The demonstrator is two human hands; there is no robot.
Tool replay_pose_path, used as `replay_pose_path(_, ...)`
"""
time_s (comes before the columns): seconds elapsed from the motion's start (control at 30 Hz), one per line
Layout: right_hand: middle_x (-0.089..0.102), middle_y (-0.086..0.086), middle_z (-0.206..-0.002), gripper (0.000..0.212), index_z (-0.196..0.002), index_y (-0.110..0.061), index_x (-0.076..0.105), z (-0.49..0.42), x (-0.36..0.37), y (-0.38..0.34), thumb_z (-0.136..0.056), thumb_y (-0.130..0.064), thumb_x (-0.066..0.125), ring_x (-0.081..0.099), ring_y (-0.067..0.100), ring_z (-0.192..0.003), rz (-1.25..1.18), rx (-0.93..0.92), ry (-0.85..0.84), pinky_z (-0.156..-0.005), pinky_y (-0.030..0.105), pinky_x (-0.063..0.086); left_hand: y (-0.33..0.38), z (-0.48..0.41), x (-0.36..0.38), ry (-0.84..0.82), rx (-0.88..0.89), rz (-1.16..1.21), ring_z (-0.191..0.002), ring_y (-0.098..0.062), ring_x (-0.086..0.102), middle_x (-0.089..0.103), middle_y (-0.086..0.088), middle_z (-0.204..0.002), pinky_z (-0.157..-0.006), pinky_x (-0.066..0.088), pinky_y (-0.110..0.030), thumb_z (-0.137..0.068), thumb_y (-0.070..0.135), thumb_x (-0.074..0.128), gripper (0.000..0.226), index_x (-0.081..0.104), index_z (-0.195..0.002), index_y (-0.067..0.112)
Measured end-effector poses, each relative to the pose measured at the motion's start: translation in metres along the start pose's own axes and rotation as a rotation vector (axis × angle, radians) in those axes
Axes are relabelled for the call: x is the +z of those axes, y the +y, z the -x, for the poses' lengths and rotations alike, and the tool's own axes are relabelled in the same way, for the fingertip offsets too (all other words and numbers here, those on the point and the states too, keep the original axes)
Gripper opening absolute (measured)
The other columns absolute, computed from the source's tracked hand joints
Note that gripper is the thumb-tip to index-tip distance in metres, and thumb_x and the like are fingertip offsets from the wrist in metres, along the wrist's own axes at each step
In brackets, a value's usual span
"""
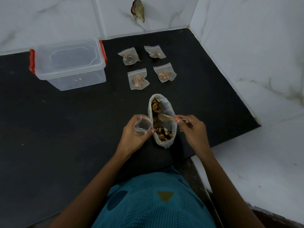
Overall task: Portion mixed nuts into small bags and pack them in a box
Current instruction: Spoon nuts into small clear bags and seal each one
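my left hand [131, 135]: grips small bag [142, 126], just left of nut pouch [168, 106]
my right hand [193, 130]: pinches spoon [165, 118] above it

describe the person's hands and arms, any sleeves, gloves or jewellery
The left hand and right hand are bare: no gloves, rings or watch visible. The forearms show no sleeves. The garment is teal, textured, with darker circles and a mustard triangle.
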State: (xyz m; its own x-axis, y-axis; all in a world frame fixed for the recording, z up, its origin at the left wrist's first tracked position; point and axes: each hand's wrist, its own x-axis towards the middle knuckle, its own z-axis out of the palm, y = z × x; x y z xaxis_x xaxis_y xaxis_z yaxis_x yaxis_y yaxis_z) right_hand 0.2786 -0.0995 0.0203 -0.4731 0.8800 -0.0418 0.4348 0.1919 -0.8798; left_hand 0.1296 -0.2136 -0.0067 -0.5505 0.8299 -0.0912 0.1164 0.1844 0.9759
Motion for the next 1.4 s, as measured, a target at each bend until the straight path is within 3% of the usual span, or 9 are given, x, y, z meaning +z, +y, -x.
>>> replay_pose_path(0.13,0.058,-0.01,-0.077,0.013,-0.095,-0.006,0.065,0.002,-0.01,-0.002,-0.091,-0.01,0.054,0.056,-0.006,-0.069,0.1,-0.126,0.057,-0.066,0.009,0.044,-0.002,0.001,-0.002,-0.034,-0.033,-0.004,-0.091,0.012,0.055,0.059,0.014,-0.099,-0.074,0.044,-0.004,-0.075,0.013,0.074,0.035,0.053,-0.094,0.032)
replay_pose_path(0.27,0.058,-0.003,-0.081,0.013,-0.095,-0.004,0.064,0.011,-0.014,-0.01,-0.091,-0.01,0.052,0.053,-0.001,-0.072,0.238,-0.248,-0.004,-0.065,0.011,0.043,-0.001,0.002,-0.002,-0.086,-0.06,-0.021,-0.087,0.022,0.051,0.057,0.016,-0.095,-0.069,0.04,0.001,-0.077,0.011,0.072,0.033,0.053,-0.098,0.027)
replay_pose_path(0.43,0.063,0.015,-0.089,0.02,-0.096,0.003,0.063,0.018,-0.003,-0.005,-0.09,-0.014,0.056,0.058,0.018,-0.08,0.244,-0.202,-0.062,-0.072,0.017,0.044,-0.003,0.004,-0.001,-0.166,-0.104,-0.014,-0.089,0.017,0.055,0.06,0.017,-0.095,-0.073,0.043,-0.002,-0.077,0.016,0.072,0.03,0.054,-0.094,0.033)
replay_pose_path(0.6,0.061,0.005,-0.081,0.016,-0.093,0.001,0.064,0.018,0.002,-0.002,-0.091,-0.007,0.052,0.055,-0.002,-0.069,0.145,-0.12,0.029,-0.067,0.006,0.044,-0.011,0.002,0.001,-0.191,-0.148,0.02,-0.098,-0.003,0.06,0.063,0.009,-0.1,-0.082,0.047,-0.019,-0.076,0.018,0.073,0.028,0.058,-0.097,0.03)
replay_pose_path(0.73,0.059,-0.001,-0.076,0.013,-0.088,-0.002,0.064,0.017,0.006,0.003,-0.091,-0.006,0.052,0.057,-0.007,-0.071,0.094,-0.147,0.075,-0.065,0.006,0.043,-0.015,0.002,0.004,-0.179,-0.17,0.033,-0.103,-0.005,0.058,0.06,0.005,-0.107,-0.085,0.047,-0.022,-0.075,0.02,0.074,0.034,0.058,-0.104,0.024)
replay_pose_path(0.9,0.058,-0.009,-0.087,0.022,-0.096,-0.009,0.062,0.011,-0.009,0.0,-0.088,-0.024,0.048,0.055,-0.012,-0.083,0.103,-0.336,-0.056,-0.076,0.006,0.043,-0.016,0.001,0.003,-0.15,-0.15,-0.005,-0.109,-0.002,0.049,0.045,0.004,-0.121,-0.083,0.042,-0.013,-0.074,0.02,0.074,0.035,0.056,-0.101,0.032)
replay_pose_path(1.0,0.057,-0.012,-0.088,0.023,-0.093,-0.008,0.063,0.006,-0.026,-0.004,-0.088,-0.022,0.045,0.053,-0.013,-0.085,0.143,-0.45,-0.141,-0.078,0.009,0.044,-0.019,0.0,0.003,-0.161,-0.156,-0.032,-0.114,0.001,0.045,0.042,0.008,-0.129,-0.09,0.038,-0.011,-0.074,0.021,0.075,0.046,0.058,-0.117,0.023)
replay_pose_path(1.2,0.05,-0.025,-0.084,0.032,-0.088,-0.007,0.065,0.015,-0.031,-0.004,-0.086,-0.028,0.04,0.05,-0.014,-0.086,0.22,-0.466,-0.38,-0.082,0.01,0.04,-0.01,0.0,0.003,-0.25,-0.213,0.076,-0.105,0.001,0.054,0.057,0.019,-0.108,-0.088,0.045,-0.021,-0.078,0.017,0.071,0.033,0.057,-0.101,0.037)
replay_pose_path(1.4,0.065,0.007,-0.082,0.027,-0.085,-0.004,0.064,0.017,-0.017,0.007,-0.088,-0.021,0.044,0.052,0.011,-0.081,0.248,-0.574,-0.258,-0.082,0.016,0.039,-0.008,-0.001,0.002,-0.256,-0.246,0.091,-0.105,0.001,0.054,0.058,0.018,-0.108,-0.088,0.044,-0.019,-0.079,0.019,0.07,0.031,0.057,-0.101,0.038)
